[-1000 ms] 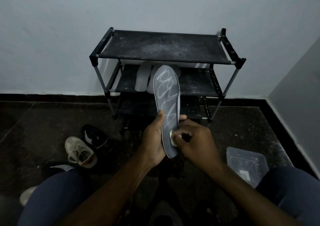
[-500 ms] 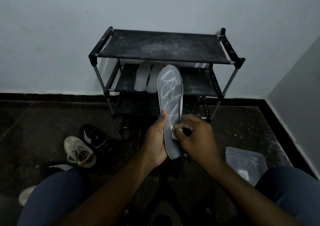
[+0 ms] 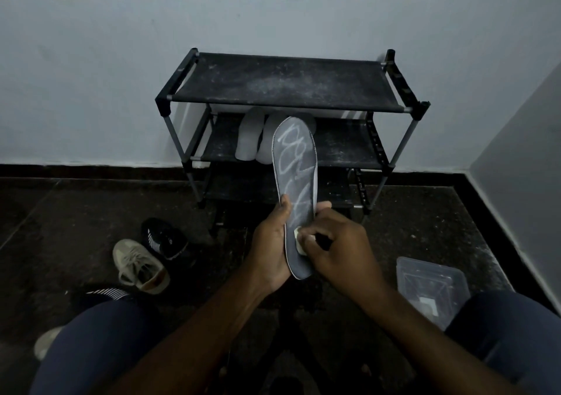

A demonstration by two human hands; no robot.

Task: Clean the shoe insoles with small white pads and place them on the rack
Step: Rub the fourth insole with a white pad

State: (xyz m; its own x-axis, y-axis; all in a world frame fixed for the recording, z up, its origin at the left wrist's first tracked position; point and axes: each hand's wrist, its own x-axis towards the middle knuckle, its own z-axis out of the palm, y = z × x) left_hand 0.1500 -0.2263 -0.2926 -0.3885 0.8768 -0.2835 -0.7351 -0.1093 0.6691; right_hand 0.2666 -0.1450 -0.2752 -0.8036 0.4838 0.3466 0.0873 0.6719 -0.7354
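A dark grey insole (image 3: 296,170) with white scribbled marks stands upright in front of me, toe end up. My left hand (image 3: 271,249) grips its lower left edge, thumb on the face. My right hand (image 3: 340,246) pinches a small white pad (image 3: 299,240) pressed against the insole's heel area. Behind it stands a black three-shelf rack (image 3: 285,103). Two pale insoles (image 3: 253,135) lie side by side on its middle shelf, partly hidden by the held insole.
A clear plastic box (image 3: 431,285) with white pads sits on the dark floor at my right knee. A beige sneaker (image 3: 139,265) and a black sneaker (image 3: 165,238) lie on the floor to the left. White walls close the back and right.
The insole tilted slightly right and back again. My right hand slid the pad up the heel area and back down a little.
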